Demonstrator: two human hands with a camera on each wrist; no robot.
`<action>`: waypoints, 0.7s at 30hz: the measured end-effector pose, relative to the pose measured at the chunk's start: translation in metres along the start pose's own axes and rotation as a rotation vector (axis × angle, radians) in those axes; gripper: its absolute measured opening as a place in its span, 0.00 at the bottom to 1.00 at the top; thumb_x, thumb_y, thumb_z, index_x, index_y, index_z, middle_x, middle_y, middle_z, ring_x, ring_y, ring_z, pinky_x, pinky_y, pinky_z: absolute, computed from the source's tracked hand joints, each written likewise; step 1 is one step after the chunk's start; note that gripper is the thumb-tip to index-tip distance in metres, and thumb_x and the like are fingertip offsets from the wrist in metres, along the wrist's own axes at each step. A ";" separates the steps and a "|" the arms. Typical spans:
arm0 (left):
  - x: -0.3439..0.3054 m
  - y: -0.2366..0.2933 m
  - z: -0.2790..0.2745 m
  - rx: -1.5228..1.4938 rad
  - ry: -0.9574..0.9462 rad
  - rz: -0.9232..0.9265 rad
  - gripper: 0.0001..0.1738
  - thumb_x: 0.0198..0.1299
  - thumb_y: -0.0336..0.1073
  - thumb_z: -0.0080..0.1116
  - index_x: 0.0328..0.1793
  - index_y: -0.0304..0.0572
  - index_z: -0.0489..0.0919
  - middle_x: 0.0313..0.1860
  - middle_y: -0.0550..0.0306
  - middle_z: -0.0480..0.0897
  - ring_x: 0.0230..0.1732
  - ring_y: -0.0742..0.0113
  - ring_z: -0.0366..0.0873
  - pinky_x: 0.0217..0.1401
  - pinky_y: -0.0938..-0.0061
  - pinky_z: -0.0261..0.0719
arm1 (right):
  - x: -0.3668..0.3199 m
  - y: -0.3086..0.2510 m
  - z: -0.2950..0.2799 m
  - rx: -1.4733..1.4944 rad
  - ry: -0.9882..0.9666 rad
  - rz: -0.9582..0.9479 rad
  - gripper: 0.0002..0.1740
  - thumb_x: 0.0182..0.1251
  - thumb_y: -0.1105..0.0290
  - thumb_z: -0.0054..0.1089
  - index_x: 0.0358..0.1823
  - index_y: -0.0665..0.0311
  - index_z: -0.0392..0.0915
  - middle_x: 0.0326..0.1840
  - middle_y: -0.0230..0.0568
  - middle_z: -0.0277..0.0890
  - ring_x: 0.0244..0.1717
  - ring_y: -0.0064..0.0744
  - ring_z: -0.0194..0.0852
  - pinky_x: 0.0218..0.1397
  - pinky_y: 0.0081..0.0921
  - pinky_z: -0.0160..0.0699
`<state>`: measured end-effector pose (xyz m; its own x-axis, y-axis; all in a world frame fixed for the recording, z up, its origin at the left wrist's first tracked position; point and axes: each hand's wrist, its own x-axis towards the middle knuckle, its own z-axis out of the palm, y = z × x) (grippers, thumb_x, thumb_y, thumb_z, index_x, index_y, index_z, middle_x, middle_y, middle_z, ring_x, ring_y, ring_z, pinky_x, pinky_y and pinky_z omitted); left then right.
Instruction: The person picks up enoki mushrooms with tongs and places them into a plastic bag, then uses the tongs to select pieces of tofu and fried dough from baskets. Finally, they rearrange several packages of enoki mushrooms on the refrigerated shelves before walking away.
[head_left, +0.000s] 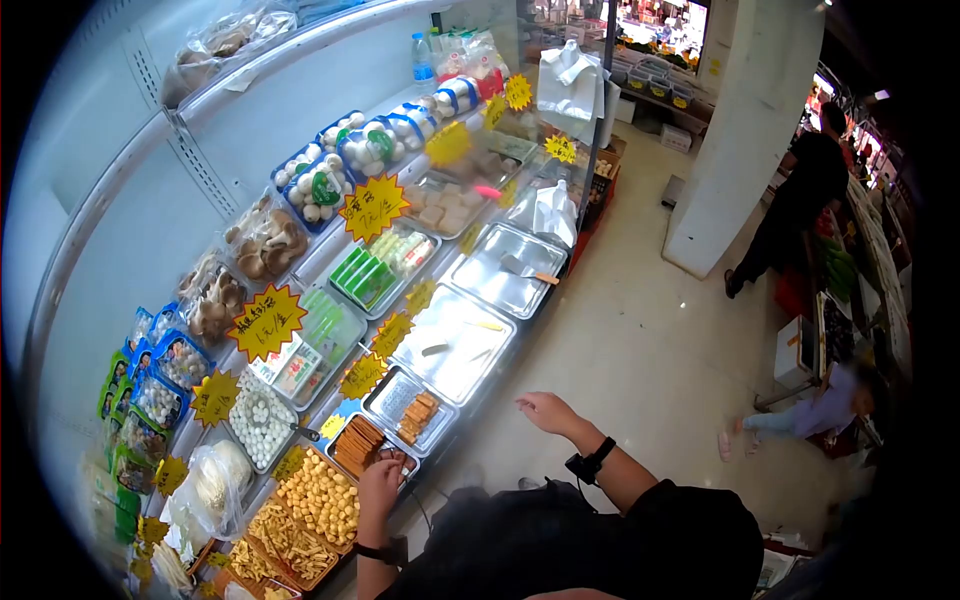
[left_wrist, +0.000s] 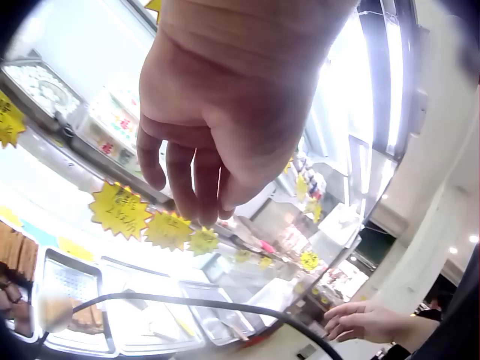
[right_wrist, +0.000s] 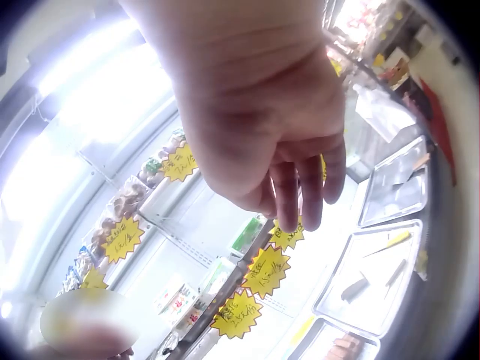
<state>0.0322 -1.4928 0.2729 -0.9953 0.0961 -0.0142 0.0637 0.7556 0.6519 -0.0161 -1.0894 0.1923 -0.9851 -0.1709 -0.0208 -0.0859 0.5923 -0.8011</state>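
Observation:
Both hands hang in the air and hold nothing. In the head view the left hand is over or beside the tray's dark brown pieces, near the brown slabs; whether it touches them cannot be told. Its fingers droop, loosely bent, in the left wrist view. The right hand is above the floor, off the counter's front edge, right of the tray of golden-brown blocks. Loosely bent fingers of this hand show in the right wrist view. A metal tray holds a knife and other slim tools.
A bare metal tray with a scraper lies farther along. Packed mushrooms, yellow price signs and fried pieces line the refrigerated counter. A pillar, a standing person and a smaller person are at right.

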 end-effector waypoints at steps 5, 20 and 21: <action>-0.067 -0.016 0.038 0.034 0.026 -0.189 0.09 0.60 0.34 0.62 0.43 0.39 0.87 0.35 0.47 0.87 0.37 0.52 0.87 0.43 0.63 0.82 | 0.003 -0.009 -0.030 0.046 -0.037 -0.081 0.16 0.71 0.67 0.54 0.53 0.65 0.82 0.47 0.55 0.83 0.50 0.56 0.81 0.54 0.42 0.79; -0.226 -0.027 0.012 -0.025 0.126 -0.592 0.11 0.54 0.38 0.72 0.35 0.39 0.86 0.30 0.51 0.86 0.35 0.57 0.86 0.41 0.66 0.82 | -0.032 -0.001 0.074 0.011 -0.548 -0.019 0.20 0.69 0.59 0.60 0.57 0.61 0.82 0.50 0.52 0.85 0.51 0.48 0.84 0.55 0.36 0.81; -0.240 -0.038 0.010 -0.036 0.117 -0.601 0.11 0.54 0.39 0.72 0.36 0.39 0.87 0.30 0.51 0.86 0.35 0.56 0.86 0.42 0.65 0.82 | -0.027 -0.018 0.083 0.003 -0.526 -0.063 0.19 0.70 0.61 0.59 0.56 0.63 0.82 0.48 0.49 0.86 0.49 0.42 0.85 0.54 0.34 0.81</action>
<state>0.2698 -1.5380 0.2440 -0.8579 -0.4133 -0.3053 -0.5117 0.6327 0.5812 0.0241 -1.1606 0.1575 -0.7700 -0.5784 -0.2693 -0.1411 0.5660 -0.8123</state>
